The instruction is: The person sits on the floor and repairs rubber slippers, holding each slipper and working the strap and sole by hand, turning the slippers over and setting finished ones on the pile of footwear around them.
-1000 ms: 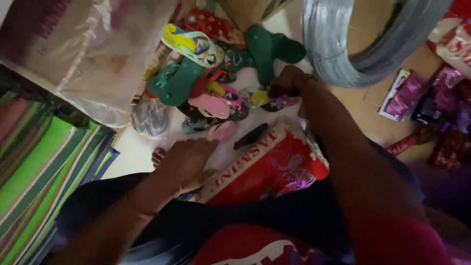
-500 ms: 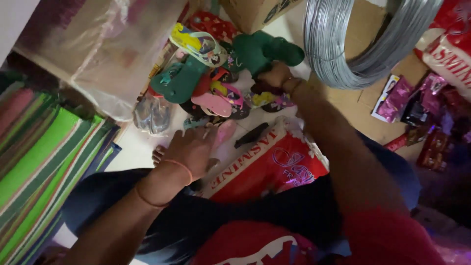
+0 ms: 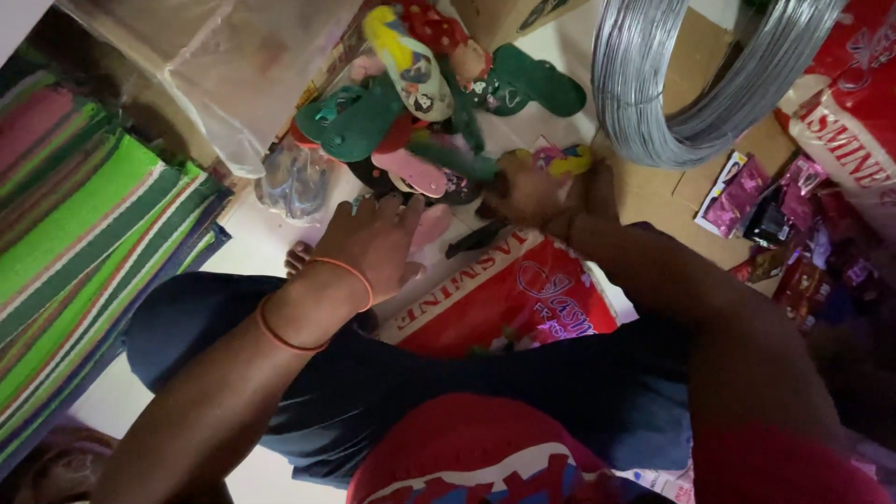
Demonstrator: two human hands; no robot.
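The pile of rubber flip-flops (image 3: pixel 420 121) lies on the floor (image 3: pixel 252 233) by the red rice sack (image 3: pixel 504 289); light, bendy, best pinched at the sole edge. Right hand (image 3: pixel 532 191) seemingly clasps one; left hand (image 3: pixel 373 238) rests spread, holding nothing.

Cramped general shop floor, heaped colourful rubber flip-flops (image 3: pixel 420 121), coil of grey steel wire (image 3: pixel 691 84), red printed sacks (image 3: pixel 504 289), striped woven mats (image 3: pixel 84 233), shiny snack packets (image 3: pixel 765 205).

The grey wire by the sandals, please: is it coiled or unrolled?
Coiled: the grey wire lies in one round bundle of many loops on brown cardboard.
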